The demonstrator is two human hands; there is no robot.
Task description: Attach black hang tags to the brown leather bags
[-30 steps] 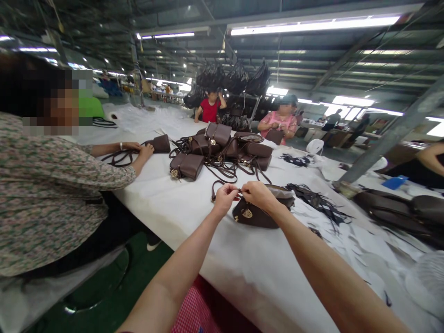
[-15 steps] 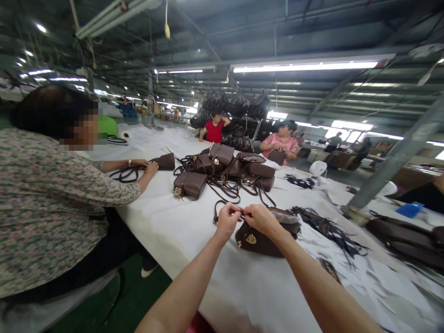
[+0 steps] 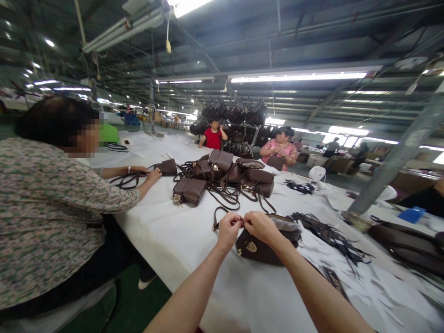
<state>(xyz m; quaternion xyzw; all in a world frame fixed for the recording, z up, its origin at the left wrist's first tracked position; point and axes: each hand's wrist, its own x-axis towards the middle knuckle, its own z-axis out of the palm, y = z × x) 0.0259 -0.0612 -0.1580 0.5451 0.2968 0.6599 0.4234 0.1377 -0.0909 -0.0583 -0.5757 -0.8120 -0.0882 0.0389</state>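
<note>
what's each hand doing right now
Left hand: pinched closed, anything held too small to tell.
Right hand: pinched closed by the brown bag, anything held unclear.

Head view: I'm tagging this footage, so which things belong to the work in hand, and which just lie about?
In hand:
- left hand and right hand, fingertips meeting
- open brown bag beneath them

Apparently just lying about:
- piled brown bags
- black strips
- blue item

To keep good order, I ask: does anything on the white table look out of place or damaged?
No clear damage or spill shows. Untidy only: white scraps lie scattered right of the brown bag being handled, and the piled bags' straps look tangled.
</note>
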